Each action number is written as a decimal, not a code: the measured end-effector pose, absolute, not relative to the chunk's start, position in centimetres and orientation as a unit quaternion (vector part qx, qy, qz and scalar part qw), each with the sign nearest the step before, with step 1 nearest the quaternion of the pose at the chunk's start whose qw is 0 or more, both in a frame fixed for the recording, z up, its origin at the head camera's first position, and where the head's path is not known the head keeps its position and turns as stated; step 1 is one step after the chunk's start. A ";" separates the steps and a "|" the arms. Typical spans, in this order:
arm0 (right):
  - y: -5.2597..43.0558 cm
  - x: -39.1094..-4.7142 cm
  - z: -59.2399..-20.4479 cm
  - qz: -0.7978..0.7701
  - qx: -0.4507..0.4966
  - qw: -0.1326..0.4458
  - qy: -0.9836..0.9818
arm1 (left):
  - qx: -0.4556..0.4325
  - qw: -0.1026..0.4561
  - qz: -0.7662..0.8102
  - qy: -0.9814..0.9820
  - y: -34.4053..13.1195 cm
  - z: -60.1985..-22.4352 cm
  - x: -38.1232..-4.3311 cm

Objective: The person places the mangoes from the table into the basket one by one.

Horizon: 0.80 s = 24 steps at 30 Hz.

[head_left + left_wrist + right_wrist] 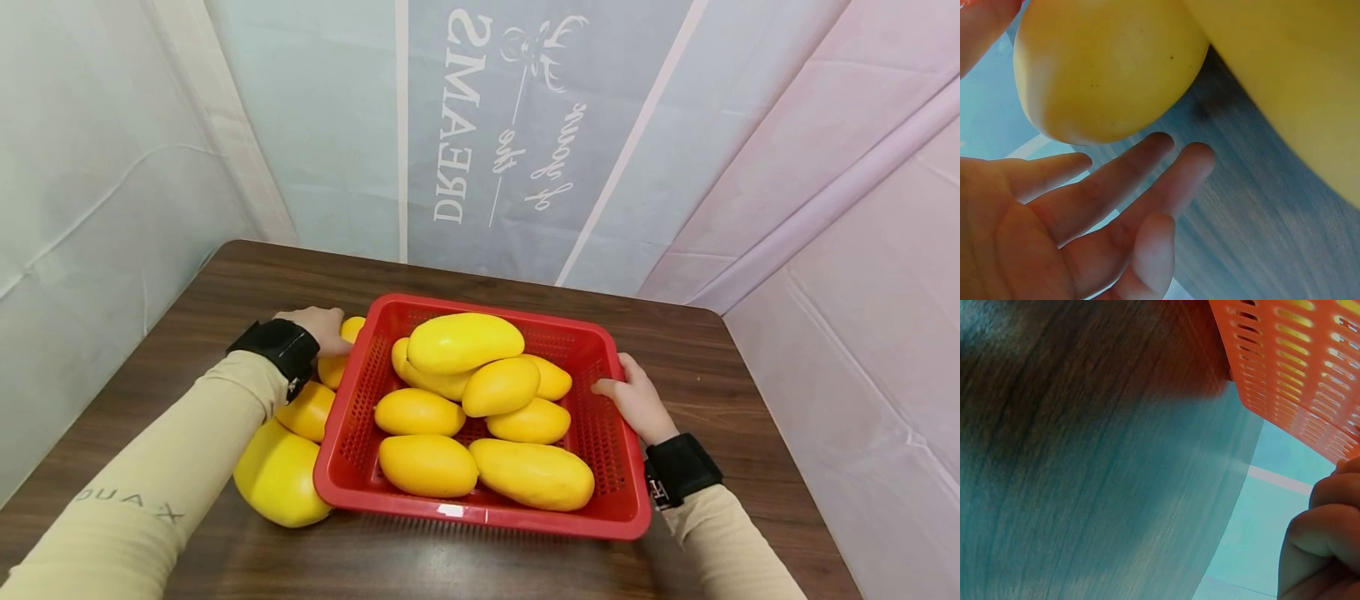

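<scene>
A red perforated plastic basket (632, 508) holds several yellow mangoes (467, 342). My right hand (637, 398) grips the basket's right rim, thumb inside and fingers curled outside; those curled fingers (1325, 519) also show in the right wrist view. The basket's underside stands off the tabletop there. My left hand (318, 327) is at the basket's far left corner, beside loose mangoes (307, 412) partly covered by the basket's left side. In the left wrist view, its spread, slightly bent fingers (1110, 200) lie close under a mango (1110, 69), and its thumb reaches a red edge.
Brown wood-grain table (731, 392) with rounded far corners. A large yellow mango (281, 475) lies left of the basket, near my left forearm. Behind the table hangs a grey-blue printed curtain (487, 125); pale sheets (862, 350) enclose both sides.
</scene>
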State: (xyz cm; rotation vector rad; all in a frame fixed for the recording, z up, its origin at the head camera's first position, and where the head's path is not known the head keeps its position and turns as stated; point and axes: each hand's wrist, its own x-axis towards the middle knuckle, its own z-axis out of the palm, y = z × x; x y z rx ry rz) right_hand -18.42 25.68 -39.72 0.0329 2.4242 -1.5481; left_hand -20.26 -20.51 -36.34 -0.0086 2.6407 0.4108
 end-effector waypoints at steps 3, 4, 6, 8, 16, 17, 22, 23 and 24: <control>25.7 -18.5 -39.7 -0.532 0.011 0.131 0.837 | -0.002 0.235 0.155 0.959 -20.5 -36.2 -20.1; 25.7 -18.5 -39.8 -0.532 0.011 0.130 0.837 | -0.003 0.237 0.158 0.959 -20.4 -36.1 -20.0; 25.7 -18.5 -39.8 -0.532 0.011 0.129 0.837 | -0.005 0.237 0.162 0.958 -20.4 -36.2 -20.0; 25.7 -18.5 -39.8 -0.532 0.011 0.129 0.837 | -0.007 0.238 0.165 0.957 -20.5 -36.4 -20.0; 25.7 -18.3 -39.7 -0.536 0.016 0.134 0.833 | 0.001 0.236 0.163 0.958 -20.6 -36.6 -20.3; 25.7 -18.3 -39.6 -0.536 0.016 0.135 0.833 | 0.003 0.235 0.160 0.959 -20.6 -36.7 -20.3; 25.7 -18.3 -39.6 -0.536 0.015 0.134 0.834 | 0.007 0.230 0.152 0.961 -20.5 -36.2 -20.1; 25.6 -18.3 -39.6 -0.536 0.015 0.134 0.834 | 0.008 0.228 0.149 0.962 -20.5 -36.1 -20.0; 25.6 -18.3 -39.6 -0.535 0.014 0.133 0.834 | 0.007 0.228 0.150 0.962 -20.4 -35.9 -19.9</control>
